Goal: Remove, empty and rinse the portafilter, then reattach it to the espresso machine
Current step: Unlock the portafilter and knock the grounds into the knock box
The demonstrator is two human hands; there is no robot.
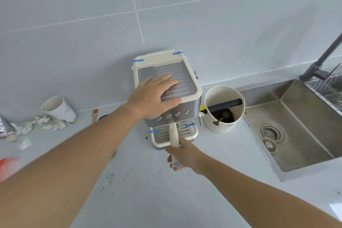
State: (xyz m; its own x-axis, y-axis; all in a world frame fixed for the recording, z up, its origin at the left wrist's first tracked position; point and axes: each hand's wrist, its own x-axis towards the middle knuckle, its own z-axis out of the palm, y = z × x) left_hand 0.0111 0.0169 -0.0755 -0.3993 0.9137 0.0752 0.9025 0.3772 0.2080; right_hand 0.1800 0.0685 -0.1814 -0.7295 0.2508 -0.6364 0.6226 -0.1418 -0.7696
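White countertop (148,190), grey tiled wall (74,15), steel sink (305,126)

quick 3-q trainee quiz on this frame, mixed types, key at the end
1. True or false: the left hand lies flat on top of the espresso machine.
2. The right hand grips: A) the knock box B) the portafilter handle C) the faucet
3. Fill in: the paper cup stands to the ___ of the machine, in the camera's view.

Key: 1 true; 2 B; 3 left
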